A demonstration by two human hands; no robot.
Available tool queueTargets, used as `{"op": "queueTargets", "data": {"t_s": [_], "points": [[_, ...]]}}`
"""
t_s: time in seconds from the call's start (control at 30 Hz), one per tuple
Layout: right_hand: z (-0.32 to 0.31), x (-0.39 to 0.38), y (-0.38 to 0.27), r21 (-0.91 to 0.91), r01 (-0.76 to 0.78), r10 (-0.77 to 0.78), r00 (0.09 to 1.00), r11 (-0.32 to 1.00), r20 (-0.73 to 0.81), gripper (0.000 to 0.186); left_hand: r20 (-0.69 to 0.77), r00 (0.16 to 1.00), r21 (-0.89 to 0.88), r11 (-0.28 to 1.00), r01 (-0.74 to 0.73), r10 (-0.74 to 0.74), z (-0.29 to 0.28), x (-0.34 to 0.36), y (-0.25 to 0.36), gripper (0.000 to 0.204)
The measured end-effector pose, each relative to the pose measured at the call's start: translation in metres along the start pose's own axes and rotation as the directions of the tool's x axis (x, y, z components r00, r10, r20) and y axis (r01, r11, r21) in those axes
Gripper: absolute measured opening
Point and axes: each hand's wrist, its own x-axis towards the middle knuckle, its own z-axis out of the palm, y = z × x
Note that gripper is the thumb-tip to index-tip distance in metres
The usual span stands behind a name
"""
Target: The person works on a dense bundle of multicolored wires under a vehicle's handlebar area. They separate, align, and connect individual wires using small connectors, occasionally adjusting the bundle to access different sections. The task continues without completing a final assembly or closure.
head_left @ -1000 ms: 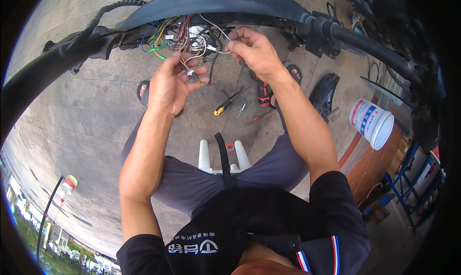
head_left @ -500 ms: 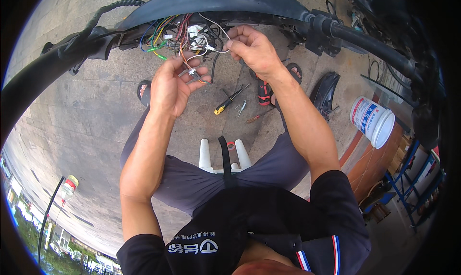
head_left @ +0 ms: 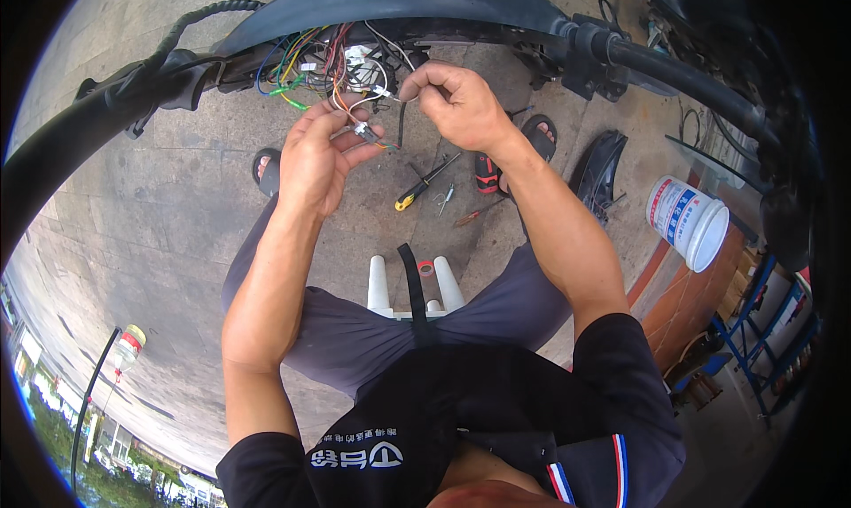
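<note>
A tangle of coloured wires point(head_left: 340, 45) hangs out below a dark curved vehicle panel point(head_left: 399, 4). Between its thumb and fingers, my left hand point(head_left: 312, 167) holds several of these wires, with a small white-and-grey wire connector point(head_left: 364, 131) at its fingertips. To the right, my right hand point(head_left: 467, 109) has thumb and index finger pinched at the end of a white wire point(head_left: 387, 40). A small white connector point(head_left: 383, 91) lies between the two hands. The exact wire ends inside the right fingertips are hidden.
On the paved ground below my hands lie a yellow-and-black screwdriver point(head_left: 413, 194) and a red-and-black tool point(head_left: 487, 173). A white stool point(head_left: 379, 286) with a red tape roll point(head_left: 426, 269) stands between my legs. A white bucket point(head_left: 687, 224) is at the right.
My right hand has shifted left and slightly down, closer to the left one. The connector at my left fingertips has tilted and moved a little; the left hand stays almost in place.
</note>
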Motion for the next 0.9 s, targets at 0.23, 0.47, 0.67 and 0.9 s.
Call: {"op": "queueTargets", "data": {"t_s": [0.23, 0.47, 0.67, 0.9], "points": [[0.0045, -0.0018, -0.0024, -0.008, 0.098, -0.098, 0.994, 0.995, 0.039, 0.017, 0.005, 1.000, 0.023, 0.999, -0.024, 0.024, -0.0004, -0.0003, -0.0022, 0.023], [0.0076, -0.0005, -0.0004, -0.060, 0.137, -0.131, 0.987, 0.989, 0.094, 0.012, 0.034, 0.999, -0.011, 0.999, -0.039, 0.039, -0.0016, -0.0001, -0.0047, 0.022], [0.0054, 0.0002, 0.0004, -0.017, 0.100, -0.093, 0.970, 0.995, 0.224, 0.014, 0.058, 0.996, -0.035, 0.998, -0.059, 0.061, -0.0037, 0.0030, -0.0084, 0.023], [0.0038, 0.0010, -0.0003, -0.031, 0.115, -0.104, 0.964, 0.993, 0.245, 0.016, 0.020, 0.996, -0.025, 0.996, -0.083, 0.083, -0.0021, 0.0034, -0.0099, 0.024]]}}
